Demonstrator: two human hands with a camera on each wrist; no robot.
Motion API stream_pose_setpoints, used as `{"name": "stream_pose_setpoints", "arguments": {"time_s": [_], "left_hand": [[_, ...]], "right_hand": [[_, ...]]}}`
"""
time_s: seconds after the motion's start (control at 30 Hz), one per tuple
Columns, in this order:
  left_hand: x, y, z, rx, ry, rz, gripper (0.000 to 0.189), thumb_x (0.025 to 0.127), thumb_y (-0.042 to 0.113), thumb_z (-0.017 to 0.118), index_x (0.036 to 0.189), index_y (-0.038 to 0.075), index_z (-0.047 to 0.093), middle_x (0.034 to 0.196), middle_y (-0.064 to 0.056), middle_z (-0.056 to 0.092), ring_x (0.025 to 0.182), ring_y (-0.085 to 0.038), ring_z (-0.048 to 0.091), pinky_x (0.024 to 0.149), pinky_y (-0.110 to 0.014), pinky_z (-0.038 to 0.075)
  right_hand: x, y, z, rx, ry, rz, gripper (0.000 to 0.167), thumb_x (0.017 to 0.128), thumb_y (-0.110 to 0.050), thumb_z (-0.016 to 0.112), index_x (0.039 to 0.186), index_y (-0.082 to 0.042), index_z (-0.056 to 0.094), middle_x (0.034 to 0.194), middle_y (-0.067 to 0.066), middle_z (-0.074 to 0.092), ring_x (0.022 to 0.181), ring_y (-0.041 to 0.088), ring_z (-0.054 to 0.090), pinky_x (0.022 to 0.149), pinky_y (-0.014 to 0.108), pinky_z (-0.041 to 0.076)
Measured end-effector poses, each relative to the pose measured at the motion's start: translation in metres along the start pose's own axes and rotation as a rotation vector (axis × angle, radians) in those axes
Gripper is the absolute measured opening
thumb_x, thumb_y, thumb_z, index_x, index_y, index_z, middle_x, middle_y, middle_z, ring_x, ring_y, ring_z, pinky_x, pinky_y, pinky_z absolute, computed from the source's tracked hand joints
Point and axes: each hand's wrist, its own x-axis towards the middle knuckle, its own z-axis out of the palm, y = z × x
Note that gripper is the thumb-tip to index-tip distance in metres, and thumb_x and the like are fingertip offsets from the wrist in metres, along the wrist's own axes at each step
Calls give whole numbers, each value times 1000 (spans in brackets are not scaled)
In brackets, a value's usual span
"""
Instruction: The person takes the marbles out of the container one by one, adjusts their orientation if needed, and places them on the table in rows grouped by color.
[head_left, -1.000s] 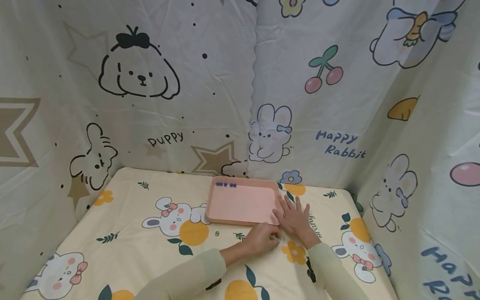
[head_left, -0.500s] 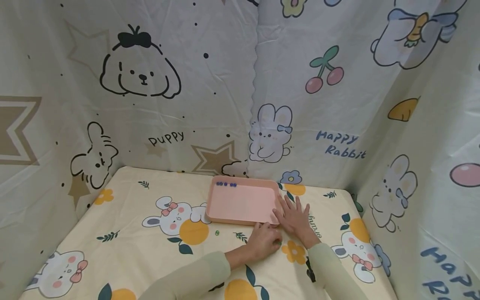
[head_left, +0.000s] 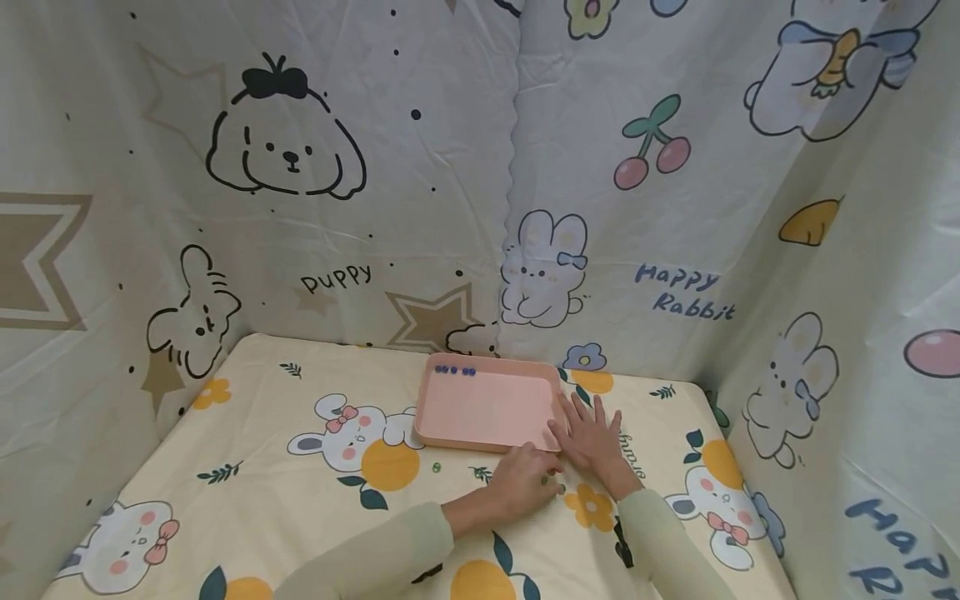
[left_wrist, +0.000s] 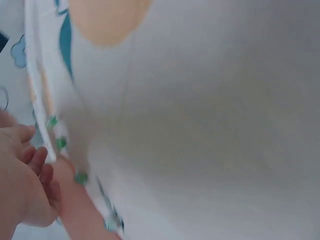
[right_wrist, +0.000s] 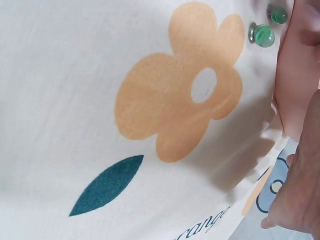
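Observation:
A pink tray (head_left: 487,408) lies on the printed cloth, with several dark blue marbles (head_left: 455,370) lined up at its far left inside. My left hand (head_left: 521,483) is at the tray's near edge, fingers loosely bent. Nothing shows between those fingers (left_wrist: 37,160). Several green marbles (left_wrist: 81,178) lie on the cloth close by, partly hidden by this hand in the head view. My right hand (head_left: 592,437) spreads its fingers at the tray's right corner. Two green marbles (right_wrist: 264,36) sit near the tray wall (right_wrist: 300,65) in the right wrist view.
One green marble (head_left: 437,467) rests alone on the cloth left of my left hand. Printed curtains (head_left: 420,167) rise behind and at both sides of the cloth-covered surface (head_left: 285,525).
My left hand shifts slightly right and back left beside the tray's near edge, uncovering and covering green marbles. The right hand stays in place at the tray's corner.

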Motion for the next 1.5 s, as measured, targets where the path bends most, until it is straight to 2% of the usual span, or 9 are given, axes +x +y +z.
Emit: {"name": "stream_pose_setpoints", "arguments": {"time_s": [0.17,0.37,0.57,0.7,0.83,1.0,1.1,1.27,1.5], "left_hand": [[2,-28,-27,-194,90,-75,19,93,25,72,108,14,73,88,12,64,79,-3,54,69,-17,46],[10,-81,-63,-230,240,-156,14,94,17,71,104,7,71,90,1,69,81,-10,63,71,-23,52],[19,-125,-89,-259,280,-359,24,92,5,70,114,-3,67,99,-10,66,89,-21,60,81,-36,53],[25,-144,-97,-275,272,-476,30,92,-1,65,122,-1,64,109,-15,67,97,-26,63,85,-41,52],[31,-154,-100,-212,237,-517,37,93,-3,60,129,2,63,119,-17,68,104,-29,65,88,-44,53],[38,-158,-96,-122,236,-524,31,97,0,52,124,-2,66,113,-17,69,93,-27,68,78,-41,56],[42,-158,-89,-39,224,-527,29,102,2,46,122,-2,66,114,-17,68,95,-27,68,80,-40,56],[53,-161,-76,198,218,-499,20,101,3,55,112,-1,70,106,-17,70,95,-30,69,78,-41,57],[57,-164,-76,310,224,-481,19,96,-2,58,108,1,73,104,-18,71,93,-32,69,77,-42,57]], "right_hand": [[1,0,1,-3,-3,-6,69,102,-56,38,159,-19,27,161,14,27,146,49,12,107,75,6],[1,0,1,5,-3,0,69,102,-56,38,159,-18,26,161,15,27,146,49,12,107,75,5],[0,2,3,9,-13,6,70,102,-57,35,159,-18,24,161,16,26,145,50,11,107,75,4],[-1,3,3,34,-7,10,69,102,-56,37,159,-18,26,160,15,27,145,50,11,107,75,3],[-1,2,3,47,3,6,69,102,-55,39,159,-18,27,160,16,28,145,50,11,107,75,5],[-1,-1,2,50,-7,5,70,102,-56,38,159,-17,26,160,16,27,145,51,10,107,75,3],[-1,-1,2,45,-13,2,70,102,-56,39,159,-18,26,160,15,27,145,50,10,107,75,3],[-2,1,4,7,-8,7,69,102,-56,37,159,-19,26,161,14,27,146,49,12,108,74,6],[1,-1,2,12,-5,-1,69,102,-58,36,159,-20,25,161,13,27,146,49,11,107,74,6]]}}
